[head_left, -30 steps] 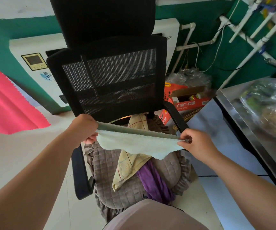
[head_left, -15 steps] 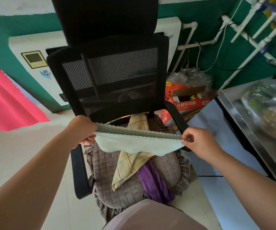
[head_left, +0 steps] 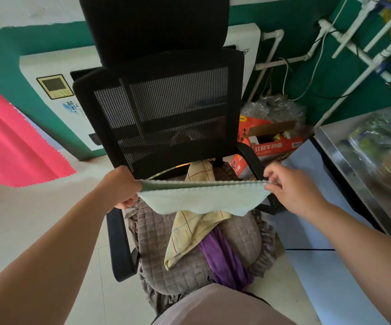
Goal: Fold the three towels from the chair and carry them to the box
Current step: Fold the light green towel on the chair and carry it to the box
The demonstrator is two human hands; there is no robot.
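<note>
Both forearms are bare from the frame edges to the wrists, with no sleeves, watch, bracelets or rings showing. The left hand [head_left: 121, 188] and right hand [head_left: 294, 192] wear no gloves. At the bottom edge, a rounded stretch of plain, dusty pinkish-mauve garment [head_left: 222, 306] covers the person's front, smooth and unmarked.

Towels [head_left: 196, 233] on chair [head_left: 161, 109] (box [head_left: 272, 139] behind).
</note>
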